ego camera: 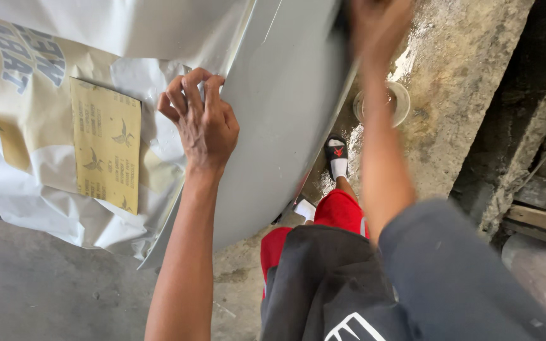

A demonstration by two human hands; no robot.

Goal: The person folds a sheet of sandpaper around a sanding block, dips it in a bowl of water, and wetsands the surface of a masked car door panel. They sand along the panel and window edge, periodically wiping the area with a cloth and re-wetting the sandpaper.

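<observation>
We look down on a grey primed body panel [285,107] standing on edge, with masking paper [33,189] taped over the surface to its left. Our left hand [202,120] rests on the panel's near edge, fingers curled and bunched against the seam where paper meets metal; we cannot tell whether anything is pinched between them. Our right hand [377,25] is at the top of the view, pressed to the panel's far edge and blurred; it seems closed on something dark, but we cannot say what. A sheet of yellow sandpaper [105,144] lies flat on the masking paper, just beside the left hand and untouched. Below the panel the concrete floor [462,76] is wet, and a clear bowl of water [382,101] stands on it near our sandalled foot [337,155].

We judge the step in hand to be wet rubbing of the panel's far edge, the left hand steadying the work. The next move, in our judgement, calls for even pressure along the edge, a firm brace from the left hand so that the panel does not rock, and care not to tear the paper.
</observation>
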